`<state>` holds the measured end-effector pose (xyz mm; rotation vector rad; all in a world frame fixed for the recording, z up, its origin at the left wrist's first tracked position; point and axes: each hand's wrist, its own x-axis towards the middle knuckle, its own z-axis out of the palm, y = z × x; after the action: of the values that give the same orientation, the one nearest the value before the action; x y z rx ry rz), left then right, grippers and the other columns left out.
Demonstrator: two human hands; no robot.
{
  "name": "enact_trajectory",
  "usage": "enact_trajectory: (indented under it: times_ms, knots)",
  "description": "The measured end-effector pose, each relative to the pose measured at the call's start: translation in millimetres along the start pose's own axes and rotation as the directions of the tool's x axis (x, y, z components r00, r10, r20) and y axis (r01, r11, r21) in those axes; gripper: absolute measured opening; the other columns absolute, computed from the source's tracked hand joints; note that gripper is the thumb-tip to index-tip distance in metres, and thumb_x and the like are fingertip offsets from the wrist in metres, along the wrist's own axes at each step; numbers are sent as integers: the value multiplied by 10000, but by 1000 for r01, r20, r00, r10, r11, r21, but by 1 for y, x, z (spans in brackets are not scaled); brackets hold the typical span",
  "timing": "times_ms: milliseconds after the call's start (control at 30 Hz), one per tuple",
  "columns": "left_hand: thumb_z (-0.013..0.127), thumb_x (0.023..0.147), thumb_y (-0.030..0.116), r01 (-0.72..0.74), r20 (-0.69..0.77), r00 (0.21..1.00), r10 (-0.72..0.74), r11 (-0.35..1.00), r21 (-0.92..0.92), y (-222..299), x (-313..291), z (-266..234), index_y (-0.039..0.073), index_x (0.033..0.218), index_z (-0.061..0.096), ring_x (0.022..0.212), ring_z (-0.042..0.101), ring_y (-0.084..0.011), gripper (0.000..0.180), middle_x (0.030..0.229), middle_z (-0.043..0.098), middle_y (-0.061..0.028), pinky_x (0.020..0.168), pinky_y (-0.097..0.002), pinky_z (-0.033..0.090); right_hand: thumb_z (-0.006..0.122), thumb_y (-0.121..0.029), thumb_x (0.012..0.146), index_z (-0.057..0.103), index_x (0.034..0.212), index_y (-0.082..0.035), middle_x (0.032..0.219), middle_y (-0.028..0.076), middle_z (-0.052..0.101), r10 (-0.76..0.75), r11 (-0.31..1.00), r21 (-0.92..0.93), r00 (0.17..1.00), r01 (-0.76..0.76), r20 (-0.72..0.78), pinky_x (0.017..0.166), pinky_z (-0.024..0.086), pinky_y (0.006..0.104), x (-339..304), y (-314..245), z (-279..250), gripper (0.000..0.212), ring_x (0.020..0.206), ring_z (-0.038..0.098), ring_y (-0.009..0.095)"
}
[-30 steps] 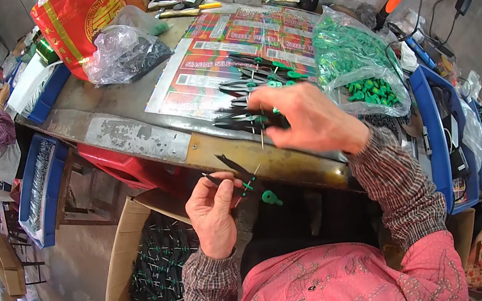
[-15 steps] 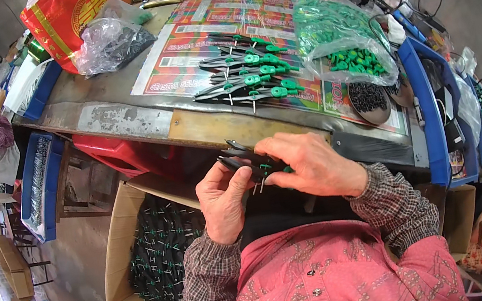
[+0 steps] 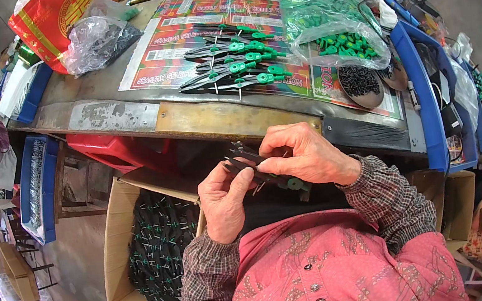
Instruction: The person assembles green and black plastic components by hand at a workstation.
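Note:
Above my lap, close to the table's front edge, my left hand (image 3: 225,206) pinches a slim black-and-green plastic part (image 3: 245,161) between thumb and fingers. From the other side, my right hand (image 3: 308,155) grips the same part with thumb and forefinger together. A green round end (image 3: 294,184) shows beneath the right hand, and thin metal pins stick out near the fingertips. My fingers hide much of the part, so its exact kind is unclear. On the table beyond, a row of similar black-and-green parts (image 3: 234,66) lies overlapping, with metal pins among them.
An open cardboard box (image 3: 120,258) full of similar parts stands at lower left. Right of the row are a clear bag of green pieces (image 3: 334,22) and a dish of small black pieces (image 3: 360,81). A blue bin (image 3: 429,102) borders the table's right side. People sit at both sides.
My right thumb and fingers have drawn together into a pinch on the part. Its green end now shows below that hand. The whole view has shifted slightly.

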<state>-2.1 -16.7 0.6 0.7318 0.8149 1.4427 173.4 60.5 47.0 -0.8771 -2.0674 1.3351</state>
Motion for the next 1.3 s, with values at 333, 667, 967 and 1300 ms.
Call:
enact_trajectory:
  times_ms: [333, 667, 967, 1300]
  knots:
    - [601, 918, 8, -52, -54, 997, 47, 994, -96, -3, -1, -9, -32, 1039, 639, 850, 642, -123, 133, 964, 666, -61, 773, -274, 552, 718, -69, 839, 661, 860, 17, 822, -7, 550, 89, 986, 150, 986, -68, -138, 562, 422, 194, 3, 4, 21, 105, 686, 530, 35]
    - [618, 903, -6, -66, -79, 995, 57, 992, -111, 4, 7, -21, -25, 1056, 643, 841, 633, -105, 156, 954, 674, -55, 768, -257, 537, 701, -91, 820, 626, 828, 40, 776, 69, 564, 36, 999, -10, 989, -37, -144, 538, 451, 269, 24, -5, 24, 152, 623, 569, 122]
    - [644, 890, 6, -39, -22, 999, 38, 996, -81, 0, 11, -38, -34, 1068, 636, 857, 623, -108, 183, 977, 662, -62, 777, -252, 525, 688, -51, 817, 614, 882, 20, 797, 33, 545, -55, 984, -173, 998, 50, -22, 539, 432, 236, 38, 1, 23, 121, 653, 551, 73]
    - [627, 887, -17, -42, -31, 999, 38, 986, -162, -6, 10, -49, -46, 1056, 632, 887, 632, -135, 172, 991, 656, -76, 803, -277, 537, 705, -48, 833, 629, 878, 31, 811, 18, 559, 62, 998, 32, 993, -59, -102, 547, 456, 204, 39, 7, 36, 118, 664, 555, 53]
